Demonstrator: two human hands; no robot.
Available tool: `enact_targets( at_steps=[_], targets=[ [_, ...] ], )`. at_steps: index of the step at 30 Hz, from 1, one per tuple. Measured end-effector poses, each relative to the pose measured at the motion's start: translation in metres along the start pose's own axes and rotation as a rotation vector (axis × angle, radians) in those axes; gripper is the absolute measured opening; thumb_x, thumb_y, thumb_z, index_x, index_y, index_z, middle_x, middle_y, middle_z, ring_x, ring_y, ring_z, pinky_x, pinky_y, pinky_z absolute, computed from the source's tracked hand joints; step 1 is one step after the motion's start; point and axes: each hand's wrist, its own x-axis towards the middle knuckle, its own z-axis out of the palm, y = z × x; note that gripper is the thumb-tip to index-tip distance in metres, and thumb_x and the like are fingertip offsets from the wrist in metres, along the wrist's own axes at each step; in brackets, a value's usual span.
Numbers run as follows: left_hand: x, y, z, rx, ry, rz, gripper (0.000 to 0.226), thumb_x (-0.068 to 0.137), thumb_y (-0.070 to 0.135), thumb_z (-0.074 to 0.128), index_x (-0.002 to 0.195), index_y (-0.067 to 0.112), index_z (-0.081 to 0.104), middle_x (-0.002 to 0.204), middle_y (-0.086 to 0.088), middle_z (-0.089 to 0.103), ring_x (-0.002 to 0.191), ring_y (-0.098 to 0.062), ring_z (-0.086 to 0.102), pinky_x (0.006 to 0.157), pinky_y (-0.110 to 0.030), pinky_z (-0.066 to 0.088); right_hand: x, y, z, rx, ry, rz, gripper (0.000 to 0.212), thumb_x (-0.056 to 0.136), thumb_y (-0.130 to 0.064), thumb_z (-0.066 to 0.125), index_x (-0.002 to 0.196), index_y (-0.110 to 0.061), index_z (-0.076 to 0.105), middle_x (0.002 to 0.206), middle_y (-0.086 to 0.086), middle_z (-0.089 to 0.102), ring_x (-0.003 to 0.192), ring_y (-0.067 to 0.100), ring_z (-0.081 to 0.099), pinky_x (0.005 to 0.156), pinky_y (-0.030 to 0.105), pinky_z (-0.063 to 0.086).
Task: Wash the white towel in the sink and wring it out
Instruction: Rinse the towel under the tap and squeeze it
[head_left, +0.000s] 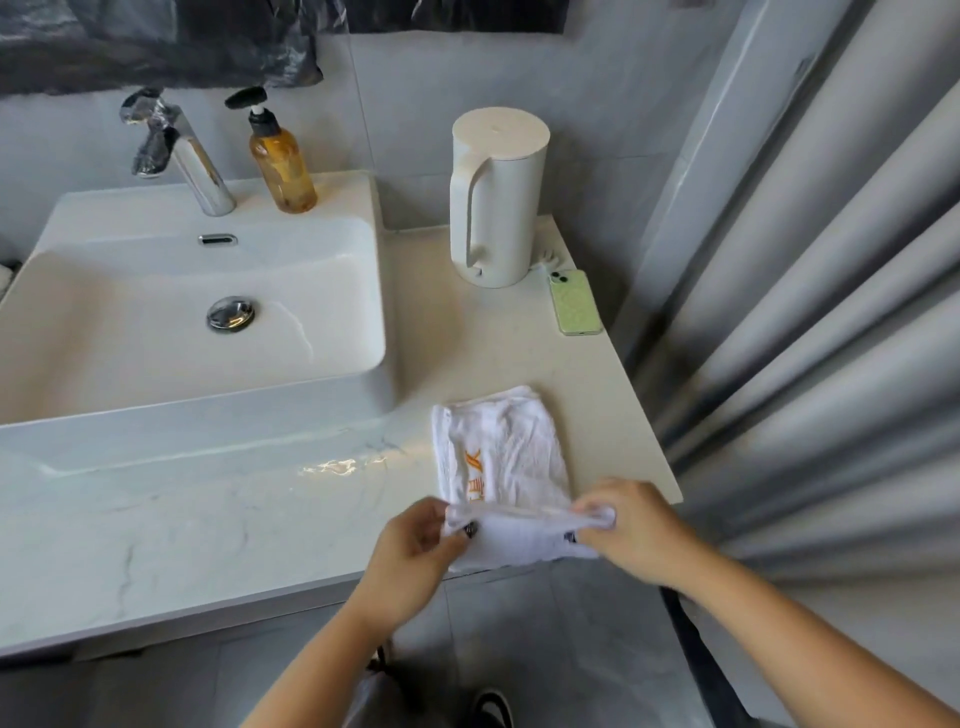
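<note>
sink (41, 291) cut off at left edge, orange print on towel (501, 447) partly folded under, unreadable

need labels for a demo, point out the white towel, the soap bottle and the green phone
white towel (501, 452), head view, flat middle of the cloth
soap bottle (283, 166), head view, amber body
green phone (575, 304), head view, middle of its back

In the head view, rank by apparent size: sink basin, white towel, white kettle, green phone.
1. White ceramic sink basin, by far the largest.
2. White towel with orange lettering and tall white kettle with handle: look alike, and the towel lies nearer the camera, so unranked.
3. Green-cased phone, the smallest.
</note>
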Motion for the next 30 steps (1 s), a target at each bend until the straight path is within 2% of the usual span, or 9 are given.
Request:
enact_targets(
  at_steps=[4,7,10,14,22,24,26,28,30],
  targets=[
    [0.057,0.036,-0.002,-0.042,0.245,0.009,0.011,0.09,0.023,0.069,0.098,0.017,0.064,0.09,0.003,0.064,0.086,-0.014,0.057,0.072,-0.022,0.044,0.057,-0.023,-0.025,0.183,0.47,0.007,0.025,0.083,-0.004,0.071,0.107,-0.013,0.074,0.093,-0.006,0.068,0.085,0.01,0.063,0.075,0.012,0.045],
    [0.09,0.047,-0.001,-0.06,0.398,-0.167,0.054,0.094,0.021,0.066,0.141,0.013,0.041,0.13,0.002,0.051,0.117,-0.017,0.052,0.09,-0.025,0.039,0.097,-0.024,-0.022,0.425,0.726,0.219,0.033,0.086,-0.005,0.065,0.118,-0.01,0.063,0.111,0.005,0.066,0.102,0.019,0.062,0.083,0.021,0.044],
    [0.096,0.023,0.009,0.05,0.374,-0.389,0.059,0.092,0.021,0.068,0.141,0.005,0.039,0.138,-0.012,0.049,0.123,-0.028,0.052,0.09,-0.03,0.039,0.109,-0.003,0.017,0.37,0.528,0.552,0.034,0.086,-0.023,0.068,0.115,-0.009,0.059,0.114,0.011,0.061,0.107,0.031,0.059,0.077,0.024,0.036],
    [0.084,-0.027,0.028,0.2,0.263,-0.538,0.041,0.09,0.033,0.068,0.114,0.005,0.05,0.123,-0.017,0.056,0.092,-0.027,0.058,0.077,-0.034,0.047,0.09,0.017,0.069,0.403,0.408,0.616,0.027,0.083,-0.024,0.071,0.07,-0.006,0.056,0.07,0.007,0.053,0.073,0.034,0.052,0.062,0.031,0.036],
    [0.052,-0.034,0.034,0.433,0.241,-0.316,0.036,0.093,0.023,0.063,0.123,0.009,0.047,0.12,-0.008,0.06,0.094,-0.018,0.058,0.075,-0.027,0.048,0.067,0.021,0.051,0.152,0.392,0.575,0.019,0.082,-0.003,0.063,0.1,-0.007,0.067,0.098,0.007,0.062,0.096,0.027,0.059,0.075,0.028,0.045],
    [0.05,-0.039,0.039,0.63,0.306,-0.094,0.053,0.094,0.017,0.06,0.141,0.004,0.038,0.144,-0.013,0.043,0.125,-0.026,0.049,0.1,-0.033,0.045,0.066,0.017,0.058,-0.158,0.438,0.411,0.038,0.083,-0.004,0.062,0.12,-0.006,0.059,0.118,0.011,0.056,0.113,0.031,0.054,0.086,0.036,0.047],
    [0.062,-0.038,0.044,0.813,0.281,0.125,0.067,0.1,0.024,0.044,0.155,0.0,0.014,0.165,-0.014,0.006,0.152,-0.027,0.011,0.121,-0.037,0.019,0.076,0.016,0.064,-0.338,0.502,0.089,0.056,0.088,-0.009,0.061,0.141,-0.006,0.044,0.145,0.013,0.042,0.133,0.032,0.041,0.104,0.04,0.041],
    [0.079,-0.041,0.048,1.043,0.095,0.149,0.069,0.098,0.043,0.006,0.151,0.005,-0.018,0.156,-0.007,-0.034,0.146,-0.022,-0.029,0.124,-0.039,-0.005,0.09,0.02,0.071,-0.434,0.321,-0.111,0.063,0.098,-0.027,0.038,0.155,-0.009,0.016,0.163,0.009,0.009,0.15,0.026,0.01,0.12,0.04,0.014],
    [0.089,-0.06,0.048,1.225,-0.062,0.119,0.074,0.089,0.052,-0.017,0.146,0.008,-0.034,0.148,-0.005,-0.046,0.139,-0.022,-0.042,0.123,-0.044,-0.009,0.098,0.036,0.085,-0.52,0.116,-0.088,0.069,0.095,-0.046,0.01,0.153,-0.014,-0.012,0.16,0.001,-0.021,0.149,0.017,-0.017,0.123,0.039,-0.003]
  ],
)
